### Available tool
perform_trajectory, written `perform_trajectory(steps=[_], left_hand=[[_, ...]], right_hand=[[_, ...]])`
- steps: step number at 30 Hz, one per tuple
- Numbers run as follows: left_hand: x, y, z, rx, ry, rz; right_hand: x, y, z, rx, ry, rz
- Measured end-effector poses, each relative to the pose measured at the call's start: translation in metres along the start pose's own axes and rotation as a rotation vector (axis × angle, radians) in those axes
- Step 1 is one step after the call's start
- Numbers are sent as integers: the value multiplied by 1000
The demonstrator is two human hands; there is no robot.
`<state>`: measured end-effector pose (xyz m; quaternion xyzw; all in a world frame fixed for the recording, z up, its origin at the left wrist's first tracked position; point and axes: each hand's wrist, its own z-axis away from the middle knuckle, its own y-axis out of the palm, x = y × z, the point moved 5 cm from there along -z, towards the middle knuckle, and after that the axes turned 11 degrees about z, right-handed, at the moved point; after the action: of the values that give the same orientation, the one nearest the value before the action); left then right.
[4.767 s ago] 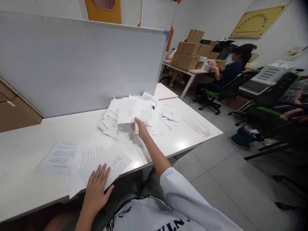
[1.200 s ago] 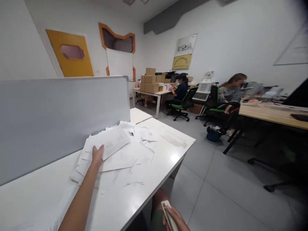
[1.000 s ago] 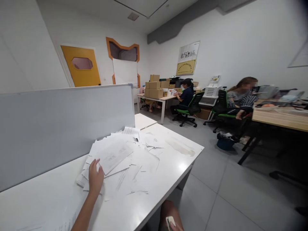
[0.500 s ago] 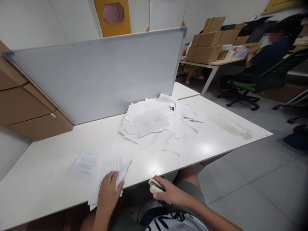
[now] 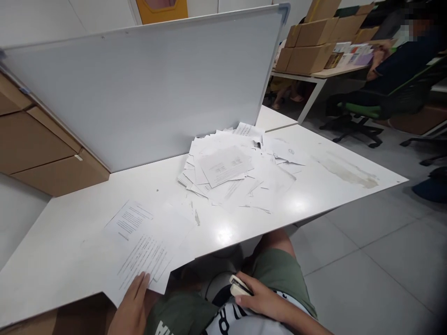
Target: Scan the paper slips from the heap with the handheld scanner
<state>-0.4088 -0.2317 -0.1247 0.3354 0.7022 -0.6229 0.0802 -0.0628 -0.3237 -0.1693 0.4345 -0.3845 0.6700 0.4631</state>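
Two printed sheets of paper [image 5: 146,253] overlap on the table and stick out past its front edge. My left hand [image 5: 134,295] grips their near edge, fingers on top and thumb hidden from sight. Another printed sheet [image 5: 127,221] lies just beyond, partly under them. Over my lap, off the table's edge, my right hand [image 5: 256,295] is wrapped around a cream-coloured stapler [image 5: 239,286], its front end pointing up and left.
A messy heap of papers [image 5: 226,167] lies on the white table [image 5: 80,260] before a leaning whiteboard [image 5: 157,93]. Cardboard boxes [image 5: 45,149] stand at left. Far right, a person [image 5: 401,65] sits on a chair [image 5: 370,109] by a table with boxes [image 5: 310,46].
My left hand has moved left and nearer to me, turning the sheets with it. My right hand with the stapler has shifted slightly right and down. The camera view has tilted lower.
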Motion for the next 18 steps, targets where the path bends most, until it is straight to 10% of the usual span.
perform_trajectory(steps=[6,11,18], left_hand=[[-63,-16,3,-250,275,-193],[-147,20,-8,-229,614,-258],[-160,45,4,-223,563,-176]], right_hand=[[14,8,-18,92,16,-140],[48,59,-38,286,23,-536],[44,84,-33,320,73,-644]])
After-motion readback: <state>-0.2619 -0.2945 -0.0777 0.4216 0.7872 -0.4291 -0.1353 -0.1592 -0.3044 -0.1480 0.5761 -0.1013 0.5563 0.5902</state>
